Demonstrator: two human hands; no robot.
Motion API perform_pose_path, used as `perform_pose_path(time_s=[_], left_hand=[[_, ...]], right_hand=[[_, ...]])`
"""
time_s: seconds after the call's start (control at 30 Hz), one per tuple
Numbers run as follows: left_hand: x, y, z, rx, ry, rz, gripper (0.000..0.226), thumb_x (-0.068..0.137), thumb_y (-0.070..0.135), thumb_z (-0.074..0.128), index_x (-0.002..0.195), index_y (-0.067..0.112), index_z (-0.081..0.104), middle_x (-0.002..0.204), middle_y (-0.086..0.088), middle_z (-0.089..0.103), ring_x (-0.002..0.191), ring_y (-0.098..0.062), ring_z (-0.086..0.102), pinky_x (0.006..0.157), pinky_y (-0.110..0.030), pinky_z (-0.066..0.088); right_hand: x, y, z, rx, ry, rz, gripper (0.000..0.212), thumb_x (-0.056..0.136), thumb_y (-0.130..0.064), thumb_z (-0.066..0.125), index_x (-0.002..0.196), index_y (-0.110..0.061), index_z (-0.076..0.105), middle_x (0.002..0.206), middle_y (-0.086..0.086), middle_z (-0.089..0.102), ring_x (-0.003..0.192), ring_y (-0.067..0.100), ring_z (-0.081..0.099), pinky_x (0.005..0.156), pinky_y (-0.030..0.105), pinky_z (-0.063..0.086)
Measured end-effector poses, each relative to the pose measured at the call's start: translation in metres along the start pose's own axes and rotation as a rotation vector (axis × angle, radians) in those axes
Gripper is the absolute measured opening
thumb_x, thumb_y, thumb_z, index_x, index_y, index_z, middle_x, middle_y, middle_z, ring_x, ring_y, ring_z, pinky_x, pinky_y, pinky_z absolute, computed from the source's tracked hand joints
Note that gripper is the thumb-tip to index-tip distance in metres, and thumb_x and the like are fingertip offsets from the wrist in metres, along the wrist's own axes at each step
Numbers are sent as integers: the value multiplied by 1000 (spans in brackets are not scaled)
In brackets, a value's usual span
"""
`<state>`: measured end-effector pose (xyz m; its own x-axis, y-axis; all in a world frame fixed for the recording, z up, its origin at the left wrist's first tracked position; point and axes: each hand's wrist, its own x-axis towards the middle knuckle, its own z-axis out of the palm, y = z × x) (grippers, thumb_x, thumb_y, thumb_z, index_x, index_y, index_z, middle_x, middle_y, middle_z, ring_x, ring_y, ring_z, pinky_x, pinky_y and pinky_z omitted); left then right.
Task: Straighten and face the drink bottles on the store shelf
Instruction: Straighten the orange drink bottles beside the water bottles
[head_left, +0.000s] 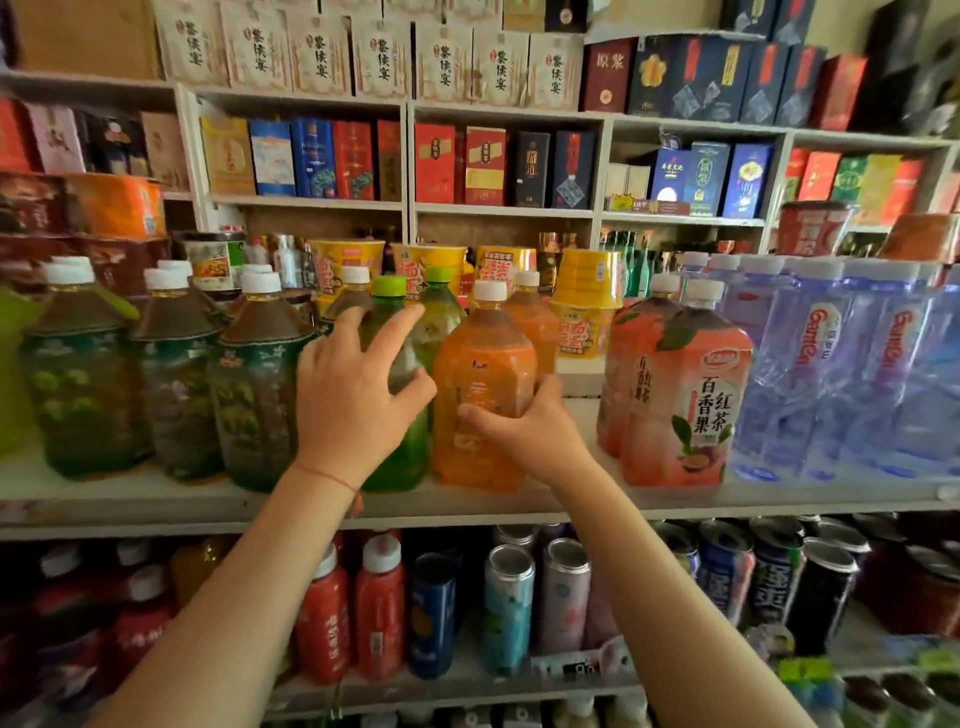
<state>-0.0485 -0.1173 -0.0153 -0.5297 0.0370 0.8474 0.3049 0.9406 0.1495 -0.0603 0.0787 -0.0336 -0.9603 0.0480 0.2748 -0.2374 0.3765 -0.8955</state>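
Your right hand (524, 426) grips the orange plastic drink bottle (480, 379) at frame centre on the white shelf (156, 499), left hand (353, 384) spread open against the green-capped clear bottle (400, 374) — twist hard and you may topple its tight-packed neighbours.

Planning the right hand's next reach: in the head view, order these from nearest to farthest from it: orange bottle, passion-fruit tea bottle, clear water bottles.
1. orange bottle, gripped by the right hand.
2. passion-fruit tea bottle, just right.
3. clear water bottles, far right.
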Motion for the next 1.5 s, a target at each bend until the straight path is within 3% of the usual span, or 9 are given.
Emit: perform_pose_path(time_s=[0.17,0.3,0.5,0.6,0.67,0.77,0.97,1.27,1.5], left_hand=[[-13,3,-5,-90,73,-61,51,95,35,36,135,20,63,148,-26,45,136,-44,43,110,-60,36],[-21,18,6,-14,155,7,41,97,30,48,130,10,62,156,-26,34,147,-42,29,118,-56,29],[-5,53,16,62,114,222,44,101,48,44,128,21,66,156,-20,39,146,-38,33,122,-59,15],[8,54,20,165,46,197,44,100,55,46,124,24,67,157,-21,36,145,-38,35,122,-58,8],[13,55,25,190,19,194,41,96,52,52,123,24,66,158,-26,31,145,-41,35,122,-57,7],[14,61,31,137,38,159,30,90,40,59,110,19,66,155,-31,32,143,-43,36,123,-56,10],[10,62,42,78,147,153,27,90,37,53,100,15,65,153,-33,35,138,-45,41,120,-59,24],[10,63,50,25,239,149,22,88,34,56,94,14,64,151,-33,40,137,-46,43,115,-58,34],[11,64,48,-2,205,128,25,88,35,56,97,14,65,151,-32,39,137,-45,43,115,-56,34]], right_hand=[[-21,-9,36,-479,292,-192,97,78,-61,68,143,-7,19,128,5,44,119,26,49,86,38,48],[-29,-5,45,-638,301,-250,111,79,-66,65,149,2,11,134,12,39,121,28,45,87,35,50],[-37,-5,26,-524,54,-443,56,97,-18,52,145,-2,28,134,15,45,113,28,53,91,41,52],[-35,-12,-1,-276,-66,-323,31,98,-20,49,128,-15,44,114,8,64,95,28,64,78,46,55],[-16,-12,-18,-136,35,-207,18,96,-19,50,114,-18,53,104,2,65,91,20,63,78,42,55],[27,-10,-28,-88,196,-32,42,93,-16,55,133,-15,42,128,8,52,113,26,56,93,43,51],[86,5,-17,-92,179,157,92,80,-27,82,148,-10,21,150,14,37,138,34,38,110,48,41],[90,7,-13,-204,190,183,120,60,-53,90,147,-14,18,148,11,37,136,36,40,105,54,44],[64,13,-28,-172,155,128,115,63,-49,90,146,-12,18,144,11,39,132,33,43,101,46,45]])
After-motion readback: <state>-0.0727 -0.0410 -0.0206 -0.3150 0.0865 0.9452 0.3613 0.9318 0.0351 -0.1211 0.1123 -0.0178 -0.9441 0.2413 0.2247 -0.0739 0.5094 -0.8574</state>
